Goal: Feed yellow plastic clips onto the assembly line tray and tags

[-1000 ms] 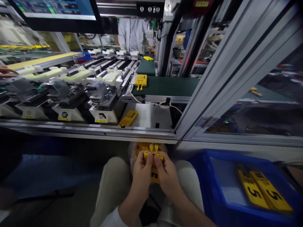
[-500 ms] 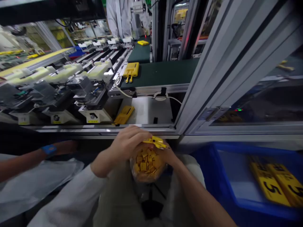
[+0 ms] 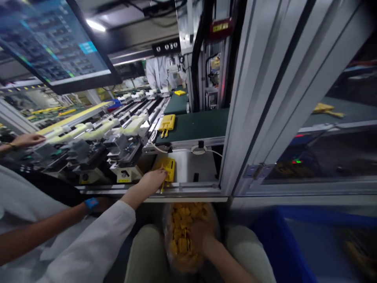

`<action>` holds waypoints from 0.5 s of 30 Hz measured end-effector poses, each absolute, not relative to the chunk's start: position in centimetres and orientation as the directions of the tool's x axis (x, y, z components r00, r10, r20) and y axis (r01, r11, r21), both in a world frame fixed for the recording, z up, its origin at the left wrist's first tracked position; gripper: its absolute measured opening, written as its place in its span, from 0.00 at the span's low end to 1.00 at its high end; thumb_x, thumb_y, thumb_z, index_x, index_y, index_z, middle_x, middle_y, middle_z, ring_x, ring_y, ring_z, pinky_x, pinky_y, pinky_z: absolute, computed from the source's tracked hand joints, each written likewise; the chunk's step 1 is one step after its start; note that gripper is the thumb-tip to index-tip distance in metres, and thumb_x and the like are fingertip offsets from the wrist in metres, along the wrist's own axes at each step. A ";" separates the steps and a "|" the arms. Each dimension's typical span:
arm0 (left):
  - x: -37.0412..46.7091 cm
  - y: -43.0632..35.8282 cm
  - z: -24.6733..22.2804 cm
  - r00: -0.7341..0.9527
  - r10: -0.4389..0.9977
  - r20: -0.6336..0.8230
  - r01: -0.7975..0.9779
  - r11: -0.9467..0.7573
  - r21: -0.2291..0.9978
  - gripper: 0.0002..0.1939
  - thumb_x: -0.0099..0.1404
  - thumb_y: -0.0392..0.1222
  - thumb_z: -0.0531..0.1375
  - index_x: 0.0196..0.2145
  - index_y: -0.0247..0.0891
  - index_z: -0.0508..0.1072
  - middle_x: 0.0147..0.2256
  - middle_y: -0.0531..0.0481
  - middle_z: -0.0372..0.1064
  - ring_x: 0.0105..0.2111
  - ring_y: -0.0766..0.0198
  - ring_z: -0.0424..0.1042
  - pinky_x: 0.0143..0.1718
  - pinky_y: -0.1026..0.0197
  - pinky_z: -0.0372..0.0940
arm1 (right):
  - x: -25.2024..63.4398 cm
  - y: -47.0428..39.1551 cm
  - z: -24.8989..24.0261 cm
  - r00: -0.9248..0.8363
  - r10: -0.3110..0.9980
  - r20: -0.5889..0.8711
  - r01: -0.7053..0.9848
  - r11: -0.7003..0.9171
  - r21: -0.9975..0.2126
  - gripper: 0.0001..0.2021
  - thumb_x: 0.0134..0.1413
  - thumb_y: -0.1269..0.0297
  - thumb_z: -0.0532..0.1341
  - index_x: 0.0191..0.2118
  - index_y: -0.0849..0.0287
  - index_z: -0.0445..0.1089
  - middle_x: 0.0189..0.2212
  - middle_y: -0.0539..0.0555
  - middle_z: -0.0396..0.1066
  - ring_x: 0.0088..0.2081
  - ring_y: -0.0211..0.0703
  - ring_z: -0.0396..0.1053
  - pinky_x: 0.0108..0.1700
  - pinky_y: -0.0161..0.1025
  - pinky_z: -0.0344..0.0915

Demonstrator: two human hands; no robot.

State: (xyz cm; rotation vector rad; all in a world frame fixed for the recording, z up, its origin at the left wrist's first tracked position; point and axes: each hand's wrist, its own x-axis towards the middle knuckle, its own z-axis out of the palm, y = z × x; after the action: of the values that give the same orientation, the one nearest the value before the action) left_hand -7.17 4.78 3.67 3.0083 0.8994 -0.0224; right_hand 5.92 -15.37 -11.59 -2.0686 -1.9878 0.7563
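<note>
left hand [image 3: 154,177] stretched forward, fingers resting on a flat yellow plastic part [image 3: 166,168] lying on the white bench [image 3: 188,167] under the green belt [image 3: 194,125]; closed or merely touching, cannot tell. right hand [image 3: 199,237] sunk in a clear bag of small yellow pieces [image 3: 184,234], grip hidden. probably light, rigid, smooth; best pinched by the long edges.

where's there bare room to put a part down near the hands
Bare patches: the white shelf right of the yellow part under the left hand, and the green belt right of the yellow piece. Crowded: the fixtures to the left, and the bag of parts where the right hand is.
</note>
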 end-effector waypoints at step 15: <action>3.8 10.5 18.2 0.654 0.751 0.093 0.754 -0.657 0.004 0.42 0.63 0.73 0.51 0.53 0.30 0.71 0.55 0.27 0.69 0.60 0.36 0.62 0.62 0.32 0.49 | 7.4 -15.7 -13.2 0.239 0.970 -0.044 0.404 -0.141 -0.904 0.15 0.52 0.71 0.58 0.45 0.57 0.75 0.36 0.57 0.81 0.40 0.50 0.78 0.43 0.42 0.69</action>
State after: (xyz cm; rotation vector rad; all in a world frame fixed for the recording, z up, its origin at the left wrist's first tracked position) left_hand 3.77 10.48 18.16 2.8888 1.3146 0.1370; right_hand 7.42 -15.72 -13.17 -1.6914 -1.2868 0.8690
